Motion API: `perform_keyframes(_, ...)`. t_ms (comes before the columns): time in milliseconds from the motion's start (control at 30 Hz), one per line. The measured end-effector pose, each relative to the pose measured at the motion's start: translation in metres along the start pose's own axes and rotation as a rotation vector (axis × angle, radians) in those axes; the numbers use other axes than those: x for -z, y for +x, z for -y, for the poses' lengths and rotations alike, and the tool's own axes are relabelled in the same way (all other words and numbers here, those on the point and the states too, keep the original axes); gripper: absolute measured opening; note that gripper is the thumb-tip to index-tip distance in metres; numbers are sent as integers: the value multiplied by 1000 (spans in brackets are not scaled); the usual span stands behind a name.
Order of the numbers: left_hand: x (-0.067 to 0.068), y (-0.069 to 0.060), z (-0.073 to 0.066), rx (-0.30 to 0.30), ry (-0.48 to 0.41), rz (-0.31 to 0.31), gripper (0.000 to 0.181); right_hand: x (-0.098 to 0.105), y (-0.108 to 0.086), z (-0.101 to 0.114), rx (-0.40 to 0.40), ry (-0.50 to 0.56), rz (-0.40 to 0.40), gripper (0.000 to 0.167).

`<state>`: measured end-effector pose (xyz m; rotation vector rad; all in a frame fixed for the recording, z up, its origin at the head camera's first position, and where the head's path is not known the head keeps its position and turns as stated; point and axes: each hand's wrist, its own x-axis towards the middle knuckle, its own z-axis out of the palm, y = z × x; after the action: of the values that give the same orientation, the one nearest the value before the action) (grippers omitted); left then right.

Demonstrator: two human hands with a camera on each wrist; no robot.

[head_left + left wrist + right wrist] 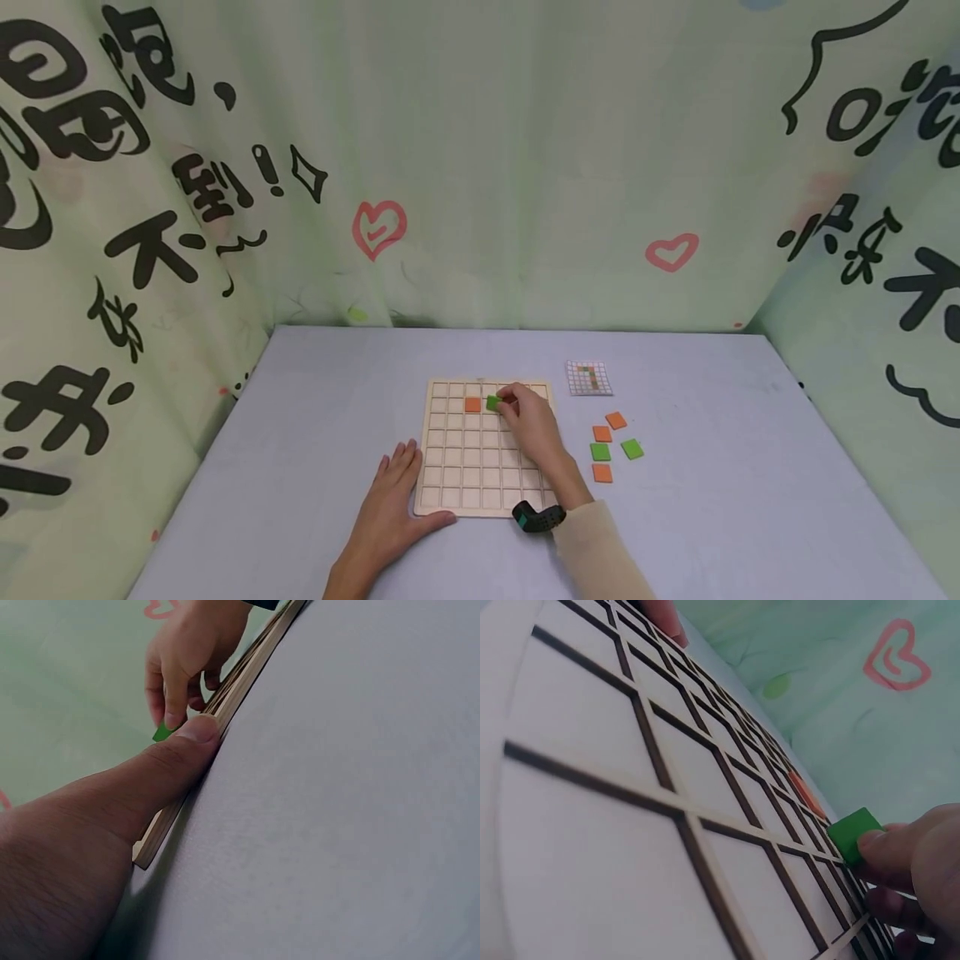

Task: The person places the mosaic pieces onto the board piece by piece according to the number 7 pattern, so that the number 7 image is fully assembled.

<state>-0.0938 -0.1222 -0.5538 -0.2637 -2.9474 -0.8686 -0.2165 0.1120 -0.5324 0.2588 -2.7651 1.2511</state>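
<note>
A wooden grid board [452, 475] lies on the table. One orange square tile [472, 405] sits in a cell of its upper part. Over the cell to the right of it, my right hand [534, 425] pinches a green square tile [853, 834] between thumb and fingers; in the right wrist view the tile is tilted above the grid. My left hand [392, 508] rests at the board's lower left corner with its fingers extended along the left side. Its thumb [169, 761] lies against the near edge of the board in the left wrist view.
Right of the board lie loose orange tiles [602, 473] and green tiles [632, 449]. Behind them is a small card [589, 378] printed with a grid and a coloured pattern. A pale cloth covers the table [720, 500], and printed curtains [517, 167] stand around it.
</note>
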Motion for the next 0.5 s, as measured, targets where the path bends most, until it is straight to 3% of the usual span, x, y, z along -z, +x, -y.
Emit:
perform_keyframes(333, -2, -2, 0, -34, 36, -38, 110, -9, 1, -6, 42, -82, -27, 19)
perform_keyframes(500, 0, -1, 0, -27, 37, -26, 109, -11, 3, -6, 86, -134, -41, 21)
